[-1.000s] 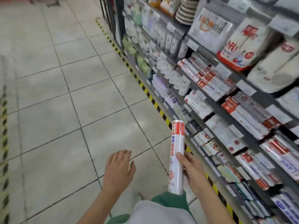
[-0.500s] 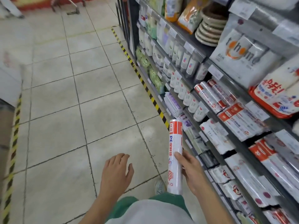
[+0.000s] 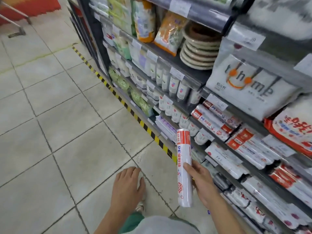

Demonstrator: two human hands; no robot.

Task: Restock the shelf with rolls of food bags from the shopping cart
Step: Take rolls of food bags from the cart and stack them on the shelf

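Crowding the shelf (image 3: 194,74) beside the upright roll (image 3: 184,166): shelved rolls (image 3: 213,121), stacked plates (image 3: 199,54)

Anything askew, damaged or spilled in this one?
Nothing serious. The right hand holds a roll of food bags upright beside the shelf, and the left hand is empty. The only oddity is a chipped-looking patch at a grout joint in the floor. No spill shows.
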